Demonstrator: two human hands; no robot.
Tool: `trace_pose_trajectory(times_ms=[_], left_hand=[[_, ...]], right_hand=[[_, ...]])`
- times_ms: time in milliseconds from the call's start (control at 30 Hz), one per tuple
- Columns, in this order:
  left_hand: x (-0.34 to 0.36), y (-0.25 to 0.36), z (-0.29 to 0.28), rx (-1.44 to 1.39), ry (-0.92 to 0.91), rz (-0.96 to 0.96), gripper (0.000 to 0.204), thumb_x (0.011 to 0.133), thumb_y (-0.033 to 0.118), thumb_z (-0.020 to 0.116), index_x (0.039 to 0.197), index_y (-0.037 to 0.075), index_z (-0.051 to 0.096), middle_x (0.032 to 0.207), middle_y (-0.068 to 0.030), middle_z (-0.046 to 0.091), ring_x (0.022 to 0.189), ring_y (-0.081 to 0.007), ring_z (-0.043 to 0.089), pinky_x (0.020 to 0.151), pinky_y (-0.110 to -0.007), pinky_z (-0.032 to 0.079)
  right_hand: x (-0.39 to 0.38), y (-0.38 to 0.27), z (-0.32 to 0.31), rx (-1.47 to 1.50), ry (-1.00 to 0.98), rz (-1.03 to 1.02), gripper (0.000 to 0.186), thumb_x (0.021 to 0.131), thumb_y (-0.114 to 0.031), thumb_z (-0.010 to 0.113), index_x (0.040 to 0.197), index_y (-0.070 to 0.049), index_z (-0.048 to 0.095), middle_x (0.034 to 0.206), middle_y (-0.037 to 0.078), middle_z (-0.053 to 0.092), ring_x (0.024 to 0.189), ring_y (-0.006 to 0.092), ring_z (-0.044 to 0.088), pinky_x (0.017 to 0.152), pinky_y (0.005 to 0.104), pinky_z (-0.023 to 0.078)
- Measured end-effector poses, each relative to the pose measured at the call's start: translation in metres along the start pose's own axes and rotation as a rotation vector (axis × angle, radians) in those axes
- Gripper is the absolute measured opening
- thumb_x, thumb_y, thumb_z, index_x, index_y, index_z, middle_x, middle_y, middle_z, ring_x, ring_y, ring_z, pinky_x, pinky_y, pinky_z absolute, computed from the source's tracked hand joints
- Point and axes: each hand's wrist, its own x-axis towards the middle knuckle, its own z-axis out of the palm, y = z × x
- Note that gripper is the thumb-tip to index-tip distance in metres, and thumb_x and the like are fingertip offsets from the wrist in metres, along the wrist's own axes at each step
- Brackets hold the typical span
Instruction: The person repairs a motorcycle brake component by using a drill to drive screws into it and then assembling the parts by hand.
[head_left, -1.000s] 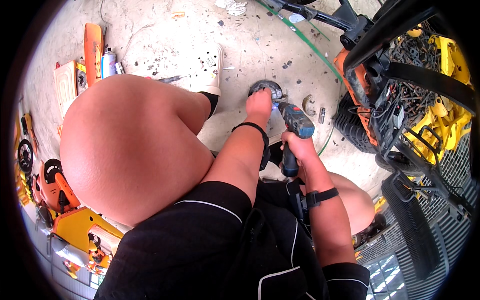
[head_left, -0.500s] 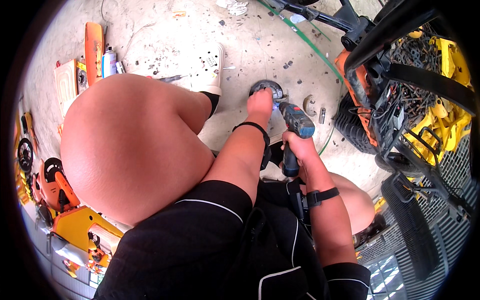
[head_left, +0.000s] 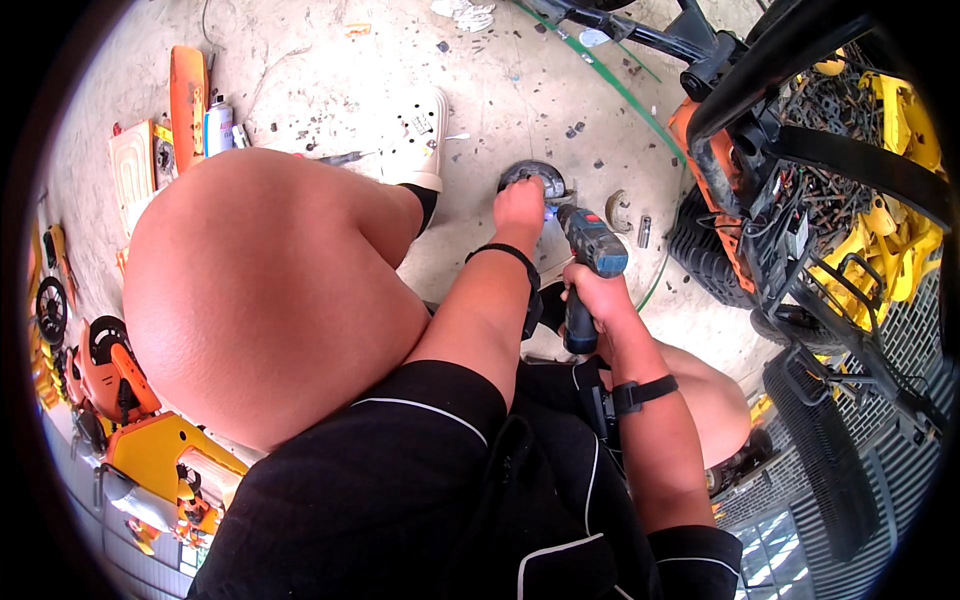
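Observation:
My right hand (head_left: 594, 290) is wrapped round the handle of a cordless drill (head_left: 598, 243), dark blue and black with a small red mark. The drill's nose points toward my left hand. My left hand (head_left: 520, 205) is closed over the near side of a round dark metal part (head_left: 533, 172) on the floor, its fingers partly hidden by the back of the hand. A bluish light shows between the drill's nose and that hand. The tip of the drill is too small to make out. A curved metal piece (head_left: 619, 211) lies right of the drill.
A small dark cylinder (head_left: 644, 231) lies right of the curved piece. A screwdriver (head_left: 345, 157) rests by my white clog (head_left: 420, 135). Spray can (head_left: 218, 127) and orange panel (head_left: 187, 105) stand at left. At right are a black metal frame (head_left: 790, 75) and an orange crate (head_left: 705, 180).

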Motion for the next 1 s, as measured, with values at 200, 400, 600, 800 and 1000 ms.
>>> trace_pose_trajectory(times_ms=[200,400,600,800,1000], left_hand=[[0.001,0.002,-0.003,0.023,-0.001,0.007,0.016,0.093,0.01,0.055,0.097,0.009,0.071,0.103,-0.0137,0.075,0.096,-0.0318,0.074,0.08,-0.043,0.06],[0.003,0.001,-0.006,-0.007,-0.091,-0.024,0.015,0.091,0.008,0.057,0.101,0.008,0.067,0.107,-0.017,0.073,0.101,-0.0361,0.071,0.084,-0.047,0.058],[0.006,-0.003,0.001,-0.027,-0.065,-0.022,0.015,0.091,0.009,0.058,0.103,0.008,0.067,0.107,-0.0167,0.073,0.101,-0.0363,0.071,0.084,-0.047,0.058],[0.007,-0.002,-0.013,-0.033,-0.113,-0.043,0.016,0.093,0.01,0.056,0.104,0.009,0.067,0.106,-0.0169,0.073,0.101,-0.0367,0.071,0.085,-0.047,0.058],[0.013,-0.002,-0.012,-0.064,-0.13,-0.06,0.016,0.09,0.009,0.06,0.104,0.009,0.068,0.107,-0.0163,0.073,0.102,-0.0365,0.071,0.086,-0.048,0.058]], right_hand=[[-0.002,-0.001,0.001,-0.001,0.007,-0.002,0.028,0.076,-0.008,0.065,0.102,-0.001,0.06,0.078,0.007,0.063,0.059,0.0179,0.061,0.056,0.0334,0.051],[0.004,0.004,-0.002,-0.056,-0.013,-0.045,0.032,0.076,-0.011,0.067,0.106,-0.001,0.062,0.08,0.006,0.064,0.059,0.0164,0.061,0.056,0.032,0.051],[0.003,0.009,0.0,-0.109,-0.009,-0.128,0.033,0.077,-0.014,0.069,0.108,-0.002,0.063,0.082,0.006,0.066,0.057,0.015,0.061,0.057,0.0309,0.051],[0.008,0.005,0.008,-0.062,0.028,-0.105,0.027,0.077,-0.009,0.067,0.102,-0.003,0.062,0.078,0.006,0.064,0.057,0.0167,0.061,0.056,0.0322,0.05],[0.018,0.007,0.007,-0.049,0.051,-0.121,0.025,0.075,-0.004,0.064,0.1,-0.003,0.061,0.076,0.006,0.063,0.058,0.0184,0.061,0.056,0.0336,0.05]])
